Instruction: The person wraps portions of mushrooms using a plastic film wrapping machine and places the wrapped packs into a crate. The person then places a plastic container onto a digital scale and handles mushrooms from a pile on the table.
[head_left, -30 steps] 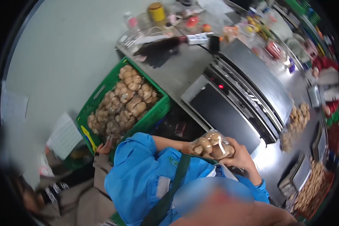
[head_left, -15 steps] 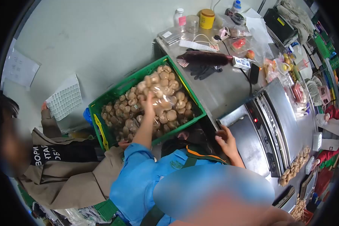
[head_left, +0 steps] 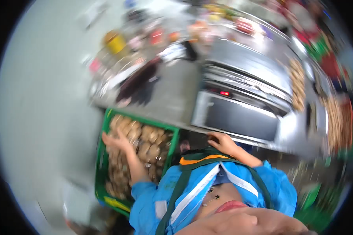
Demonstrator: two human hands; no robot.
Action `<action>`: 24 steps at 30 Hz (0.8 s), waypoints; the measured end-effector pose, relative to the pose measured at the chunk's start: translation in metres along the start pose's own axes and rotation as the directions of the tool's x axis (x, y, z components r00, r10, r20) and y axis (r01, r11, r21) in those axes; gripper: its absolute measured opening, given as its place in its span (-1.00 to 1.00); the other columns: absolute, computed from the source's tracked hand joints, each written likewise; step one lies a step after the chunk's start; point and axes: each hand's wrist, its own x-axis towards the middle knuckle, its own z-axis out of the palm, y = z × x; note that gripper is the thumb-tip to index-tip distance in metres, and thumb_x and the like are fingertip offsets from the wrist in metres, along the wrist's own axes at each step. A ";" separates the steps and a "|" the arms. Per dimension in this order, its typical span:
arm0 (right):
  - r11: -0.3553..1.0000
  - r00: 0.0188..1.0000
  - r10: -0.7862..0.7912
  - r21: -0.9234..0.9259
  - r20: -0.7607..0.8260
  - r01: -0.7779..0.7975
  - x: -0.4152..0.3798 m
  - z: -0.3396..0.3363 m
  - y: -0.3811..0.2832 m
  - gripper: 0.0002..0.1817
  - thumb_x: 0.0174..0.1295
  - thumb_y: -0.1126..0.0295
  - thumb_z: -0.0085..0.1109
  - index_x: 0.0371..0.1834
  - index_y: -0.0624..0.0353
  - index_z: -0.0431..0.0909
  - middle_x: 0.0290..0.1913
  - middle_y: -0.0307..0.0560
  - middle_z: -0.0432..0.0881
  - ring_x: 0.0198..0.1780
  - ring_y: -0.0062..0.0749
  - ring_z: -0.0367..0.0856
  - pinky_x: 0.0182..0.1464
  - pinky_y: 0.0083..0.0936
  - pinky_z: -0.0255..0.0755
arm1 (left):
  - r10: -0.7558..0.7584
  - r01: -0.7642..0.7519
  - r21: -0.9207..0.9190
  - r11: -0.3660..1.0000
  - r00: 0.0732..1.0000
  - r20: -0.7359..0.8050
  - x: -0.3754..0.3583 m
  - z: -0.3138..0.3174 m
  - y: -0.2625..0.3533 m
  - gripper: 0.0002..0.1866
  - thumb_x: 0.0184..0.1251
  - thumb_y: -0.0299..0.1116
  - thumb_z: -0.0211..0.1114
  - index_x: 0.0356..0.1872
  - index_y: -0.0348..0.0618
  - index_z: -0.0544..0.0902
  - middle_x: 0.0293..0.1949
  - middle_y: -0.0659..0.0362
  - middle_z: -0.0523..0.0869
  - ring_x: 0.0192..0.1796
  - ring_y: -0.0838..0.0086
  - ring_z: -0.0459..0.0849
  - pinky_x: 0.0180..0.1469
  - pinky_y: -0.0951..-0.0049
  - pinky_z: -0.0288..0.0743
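Observation:
A green crate [head_left: 99,172] stands at my left, filled with wrapped packs of brown-capped mushrooms [head_left: 145,150]. My left hand [head_left: 119,141] is over the packs near the crate's far left side, its fingers apart. Whether the fingertips press on a pack is blurred. My right hand [head_left: 223,143] is at the front edge of the metal table [head_left: 172,88], close to the wrapping machine [head_left: 241,117] with a lit red display. Its fingers are loosely curved and apart, with nothing visible in them.
Behind the crate a dark brush [head_left: 139,80] lies on the table. A yellow-lidded jar [head_left: 114,42] and blurred packages stand farther back. A row of mushroom packs [head_left: 297,84] sits beyond the machine. A pale sheet [head_left: 76,203] shows at lower left.
My view has swung right, so crate and table appear shifted left and turned. The co-worker has mostly left view. My left hand has moved toward the crate's far left side, fingers spread.

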 end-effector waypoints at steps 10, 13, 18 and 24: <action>0.979 0.291 0.193 0.204 -0.937 0.009 -0.149 -0.202 0.181 -0.75 0.15 0.40 0.15 -0.10 0.17 0.56 -0.22 -0.04 0.65 -0.22 -0.39 0.59 -0.16 -0.48 0.44 | 0.977 0.259 -0.947 0.188 0.046 0.206 -0.209 -0.034 0.435 -0.86 0.05 -0.44 0.32 -0.32 -0.15 0.65 -0.33 0.13 0.69 -0.30 0.29 0.66 -0.20 0.39 0.51; 0.919 0.051 0.361 0.347 -0.931 -0.186 -0.210 -0.299 0.272 -0.66 0.14 0.31 0.18 -0.01 0.15 0.54 -0.10 -0.02 0.61 -0.10 -0.35 0.56 -0.06 -0.49 0.41 | 0.999 0.197 -0.980 0.039 -0.034 0.033 -0.287 -0.051 0.493 -0.87 0.07 -0.39 0.30 -0.32 -0.11 0.64 -0.36 0.18 0.67 -0.28 0.31 0.62 -0.23 0.37 0.41; 0.885 0.169 0.115 0.024 -0.979 -0.465 -0.224 -0.436 0.383 -0.53 0.07 0.16 0.21 0.05 0.10 0.51 0.05 0.05 0.52 0.04 -0.17 0.50 0.06 -0.40 0.37 | 0.984 0.067 -0.983 0.172 -0.047 0.169 -0.344 -0.052 0.523 -0.90 0.06 -0.44 0.29 -0.36 -0.12 0.63 -0.48 0.17 0.62 -0.41 0.33 0.59 -0.37 0.39 0.37; 0.695 0.371 0.043 -0.239 -0.928 -0.678 -0.177 -0.460 0.434 -0.60 -0.03 0.12 0.20 -0.10 -0.05 0.54 0.00 -0.13 0.47 0.04 -0.23 0.42 0.11 -0.23 0.18 | 0.954 -0.047 -0.955 0.292 0.089 0.287 -0.349 -0.051 0.531 -0.91 -0.02 -0.52 0.30 -0.43 -0.14 0.63 -0.58 0.18 0.57 -0.54 0.34 0.53 -0.46 0.39 0.31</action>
